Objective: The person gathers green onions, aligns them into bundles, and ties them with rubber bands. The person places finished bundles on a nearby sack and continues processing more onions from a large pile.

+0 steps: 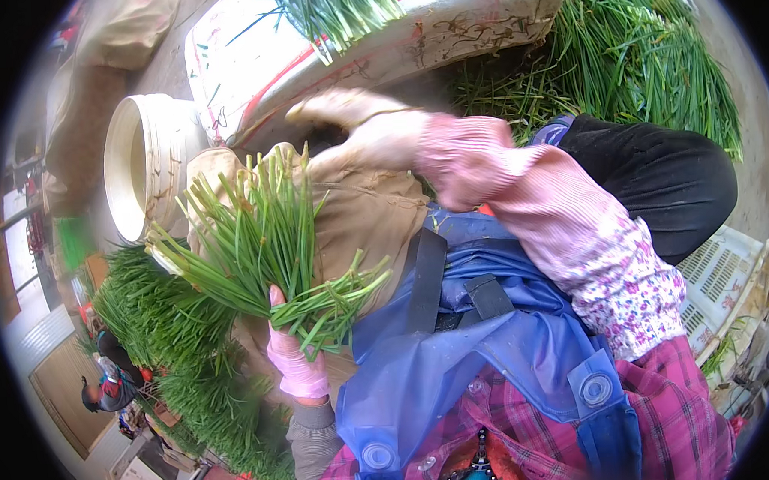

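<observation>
My left hand (pixel 294 353), in a thin pink glove, is closed around a bunch of green leafy stalks (pixel 275 245) that look like garlic chives; their cut ends fan upward and some hang to the right. My right hand (pixel 360 128), blurred by motion, reaches over from the right above the bunch, with thumb and fingers apart and nothing seen between them. A thin band or strand crosses it near the wrist. Beyond it, more pale-ended chives (pixel 342 13) lie on a white wrapped block (pixel 465 24) with red stripes.
A white plastic bucket (pixel 156 160) lies left of my knee. Heaped greens stand at the left (pixel 190 364) and at the upper right (pixel 640 61). A white slotted crate (pixel 714 283) is behind my black-trousered leg. Another person (pixel 111 387) is at the far left.
</observation>
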`<state>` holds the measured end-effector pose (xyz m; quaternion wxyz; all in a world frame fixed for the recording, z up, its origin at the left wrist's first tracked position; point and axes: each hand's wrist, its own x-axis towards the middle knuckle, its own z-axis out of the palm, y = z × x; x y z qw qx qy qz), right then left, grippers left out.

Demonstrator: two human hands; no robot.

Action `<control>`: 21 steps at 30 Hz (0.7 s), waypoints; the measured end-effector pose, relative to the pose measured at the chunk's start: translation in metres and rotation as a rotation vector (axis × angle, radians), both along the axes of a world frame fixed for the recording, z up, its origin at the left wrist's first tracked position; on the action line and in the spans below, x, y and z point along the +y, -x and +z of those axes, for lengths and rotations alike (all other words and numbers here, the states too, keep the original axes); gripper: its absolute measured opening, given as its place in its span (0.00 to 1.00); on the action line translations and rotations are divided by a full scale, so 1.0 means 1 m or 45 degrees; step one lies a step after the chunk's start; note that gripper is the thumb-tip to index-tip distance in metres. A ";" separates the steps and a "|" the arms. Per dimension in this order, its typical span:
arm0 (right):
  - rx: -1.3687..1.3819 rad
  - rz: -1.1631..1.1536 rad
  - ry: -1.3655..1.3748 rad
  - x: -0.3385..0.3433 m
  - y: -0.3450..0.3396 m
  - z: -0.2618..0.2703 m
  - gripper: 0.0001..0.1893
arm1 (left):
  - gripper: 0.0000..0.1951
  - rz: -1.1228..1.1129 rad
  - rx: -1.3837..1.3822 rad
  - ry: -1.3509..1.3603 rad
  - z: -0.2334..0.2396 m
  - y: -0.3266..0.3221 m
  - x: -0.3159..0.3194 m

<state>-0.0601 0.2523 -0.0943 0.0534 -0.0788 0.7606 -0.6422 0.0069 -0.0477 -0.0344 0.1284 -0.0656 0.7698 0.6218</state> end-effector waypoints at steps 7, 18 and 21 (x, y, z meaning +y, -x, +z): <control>-0.145 -0.265 0.374 0.016 -0.011 -0.004 0.06 | 0.19 0.046 -0.333 0.016 -0.003 0.006 -0.021; 0.551 -0.091 -0.229 0.034 0.008 -0.013 0.18 | 0.21 -0.009 -0.398 0.179 0.006 0.016 -0.017; 0.424 -0.077 -0.637 -0.019 0.017 -0.027 0.18 | 0.20 -0.022 -0.352 0.157 0.007 0.015 -0.013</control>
